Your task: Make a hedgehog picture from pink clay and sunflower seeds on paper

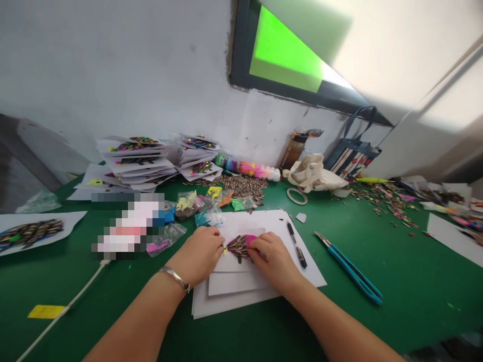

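Note:
On the green table lies a stack of white paper sheets (pixel 264 289). On the top sheet sits a small picture (pixel 239 245) made of striped sunflower seeds on a magenta patch. My left hand (pixel 198 254) rests at its left edge, fingers curled and pinched at the seeds. My right hand (pixel 272 259) presses on its right edge with fingers bent. What the fingertips hold, if anything, is too small to make out. A silver bracelet (pixel 174 276) circles my left wrist.
A black pen (pixel 297 245) lies on the paper; blue-handled tweezers (pixel 349 269) lie to the right. Behind are small bags of coloured bits (pixel 206 206), a seed pile (pixel 241 185), stacked finished sheets (pixel 136 161), a tape roll (pixel 297 196), a cloth bag (pixel 315 173) and a white cable (pixel 68 307).

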Tool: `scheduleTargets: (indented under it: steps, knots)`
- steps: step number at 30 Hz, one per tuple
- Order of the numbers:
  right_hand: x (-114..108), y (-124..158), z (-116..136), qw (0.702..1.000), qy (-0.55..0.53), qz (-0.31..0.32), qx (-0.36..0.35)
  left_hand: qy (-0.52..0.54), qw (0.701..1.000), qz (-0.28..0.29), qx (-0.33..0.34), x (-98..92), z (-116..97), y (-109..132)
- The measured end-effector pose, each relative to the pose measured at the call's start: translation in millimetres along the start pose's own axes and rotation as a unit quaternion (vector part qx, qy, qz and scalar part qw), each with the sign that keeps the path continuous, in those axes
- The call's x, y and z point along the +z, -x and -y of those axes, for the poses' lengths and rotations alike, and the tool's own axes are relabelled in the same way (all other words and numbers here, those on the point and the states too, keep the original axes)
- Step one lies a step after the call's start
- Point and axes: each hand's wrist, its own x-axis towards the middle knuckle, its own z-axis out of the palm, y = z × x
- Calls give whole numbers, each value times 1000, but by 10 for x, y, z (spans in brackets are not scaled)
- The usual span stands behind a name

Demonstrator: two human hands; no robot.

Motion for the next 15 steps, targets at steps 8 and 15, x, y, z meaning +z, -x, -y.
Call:
scheduleTargets:
  steps: [8, 15]
  knots:
    - [27, -45, -20, 1000, -3, -3, 8, -7, 1000, -2, 11, -19, -14, -2]
    - [-13, -212, -126, 999, 13, 29, 29, -1, 1000, -3, -2, 11, 6, 8]
